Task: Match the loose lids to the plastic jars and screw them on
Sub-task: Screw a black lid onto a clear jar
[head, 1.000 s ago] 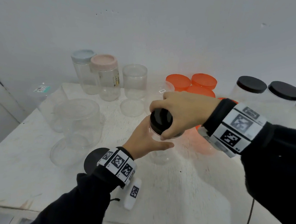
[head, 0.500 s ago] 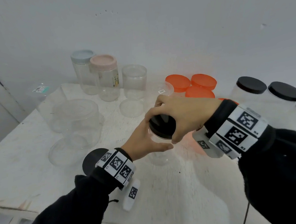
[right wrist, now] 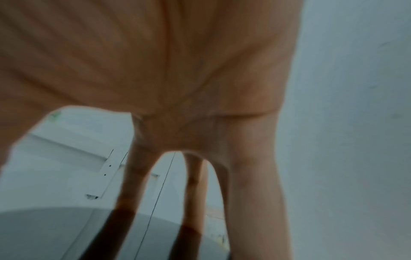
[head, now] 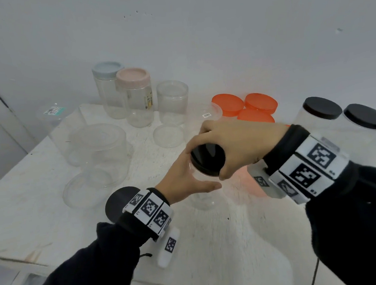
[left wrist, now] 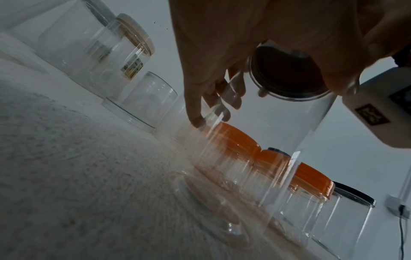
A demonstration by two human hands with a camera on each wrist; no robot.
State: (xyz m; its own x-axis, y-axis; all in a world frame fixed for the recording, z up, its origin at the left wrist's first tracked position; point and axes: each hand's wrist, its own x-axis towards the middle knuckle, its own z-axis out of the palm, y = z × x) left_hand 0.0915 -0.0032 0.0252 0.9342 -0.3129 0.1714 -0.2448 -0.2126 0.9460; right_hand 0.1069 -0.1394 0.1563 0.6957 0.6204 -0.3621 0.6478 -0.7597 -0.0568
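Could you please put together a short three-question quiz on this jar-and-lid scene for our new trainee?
1. True or false: the right hand grips the black lid from above.
2. What does the left hand hold? A) an orange lid B) the clear jar under the black lid C) nothing
3. Fill in: a loose black lid lies on the table beside the ____ wrist.

Key: 1 true; 2 B; 3 left.
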